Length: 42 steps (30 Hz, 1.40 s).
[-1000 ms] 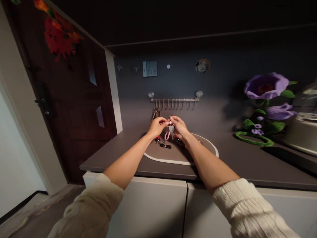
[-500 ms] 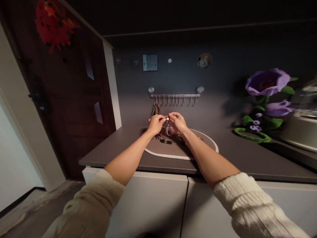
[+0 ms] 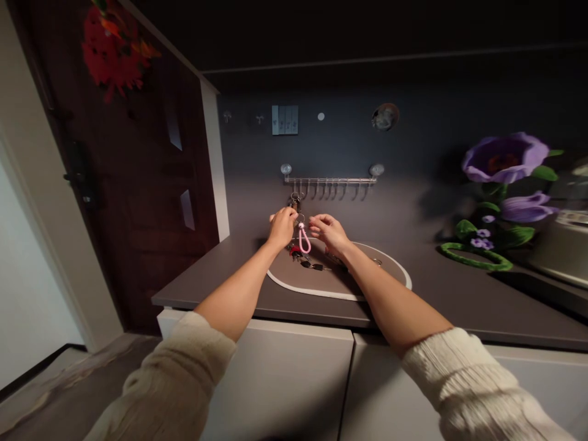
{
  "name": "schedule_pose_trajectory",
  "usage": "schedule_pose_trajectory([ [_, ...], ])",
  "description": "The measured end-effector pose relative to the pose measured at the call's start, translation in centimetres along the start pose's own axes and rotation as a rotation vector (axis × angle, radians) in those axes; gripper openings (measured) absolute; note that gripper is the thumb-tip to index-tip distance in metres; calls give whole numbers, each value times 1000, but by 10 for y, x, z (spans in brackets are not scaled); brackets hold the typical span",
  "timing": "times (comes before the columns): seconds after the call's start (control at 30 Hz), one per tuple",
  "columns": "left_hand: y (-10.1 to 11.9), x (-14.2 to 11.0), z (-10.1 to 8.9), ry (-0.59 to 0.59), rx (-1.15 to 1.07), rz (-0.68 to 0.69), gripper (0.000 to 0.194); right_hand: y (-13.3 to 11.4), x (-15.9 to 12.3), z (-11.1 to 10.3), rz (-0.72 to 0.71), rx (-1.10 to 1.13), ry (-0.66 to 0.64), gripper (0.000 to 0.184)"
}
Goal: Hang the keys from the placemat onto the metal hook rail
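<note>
My left hand (image 3: 282,228) is closed in a pinch, and from its fingertips dangles a keychain with a pink cord loop (image 3: 304,239) and a metal ring. Just to the right of the loop, my right hand (image 3: 329,233) hovers with its fingers apart and nothing in them. Below both hands, a red key item (image 3: 295,252) and black keys (image 3: 312,266) lie on an oval mat (image 3: 316,293) with a white rim. Behind my left hand, a bunch of keys (image 3: 295,199) hangs from the leftmost part of a clear hook rail (image 3: 331,180).
The dark counter (image 3: 211,278) runs above white cabinet doors (image 3: 285,380). Purple fabric flowers (image 3: 505,158) with a green ring base stand at the right, beside a pale rounded object (image 3: 565,245). A dark door (image 3: 151,214) is at the left.
My right hand has come away from the keychain, its fingers now apart. The keychain hangs from my left hand, which has shifted slightly left, and the pink loop dangles freely.
</note>
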<state>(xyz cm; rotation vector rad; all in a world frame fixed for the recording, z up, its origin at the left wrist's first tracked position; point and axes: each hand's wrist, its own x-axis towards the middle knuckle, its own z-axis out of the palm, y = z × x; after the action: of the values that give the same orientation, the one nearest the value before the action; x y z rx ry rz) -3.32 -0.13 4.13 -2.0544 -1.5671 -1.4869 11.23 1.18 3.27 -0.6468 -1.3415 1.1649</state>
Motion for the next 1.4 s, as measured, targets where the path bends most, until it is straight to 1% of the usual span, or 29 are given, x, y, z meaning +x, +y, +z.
schedule_pose_trajectory([
  [0.03, 0, 0, -1, -8, 1, 10, 18, 0, 0, 1, -27, -43, 4, 30],
  [0.1, 2, 0, -2, -22, -4, 24, 18, 1, -1, 3, -77, -108, -33, 30],
  [0.2, 4, -1, -3, -37, -27, 25, 18, 2, -1, 4, -124, -141, -79, 27],
  [0.43, 2, 1, 1, -31, -115, 59, 16, 2, 1, 3, -162, -169, -48, 23],
  [0.53, 0, 1, 2, -16, -121, 69, 17, -1, -1, 4, -150, -158, -32, 24],
  [0.6, -2, 1, 3, -3, -112, 52, 19, -4, -3, 4, -123, -145, -15, 26],
  [0.77, -13, 3, 3, 40, -31, -62, 25, -12, -3, 0, -60, -83, 45, 28],
  [0.9, -17, 3, 1, 27, 48, -151, 25, -22, 10, -8, -31, -115, 95, 22],
  [1.0, -16, 2, 0, -18, 86, -193, 24, -32, 25, -12, -19, -123, 135, 15],
  [1.07, -16, 1, 0, -48, 107, -214, 24, -37, 36, -11, -18, -122, 193, 12],
  [1.17, -16, 1, 0, -82, 126, -240, 24, -40, 49, -7, -25, -137, 256, 13],
  [1.4, -17, 1, -2, -122, 124, -286, 24, -33, 79, 14, -14, -48, 293, 16],
])
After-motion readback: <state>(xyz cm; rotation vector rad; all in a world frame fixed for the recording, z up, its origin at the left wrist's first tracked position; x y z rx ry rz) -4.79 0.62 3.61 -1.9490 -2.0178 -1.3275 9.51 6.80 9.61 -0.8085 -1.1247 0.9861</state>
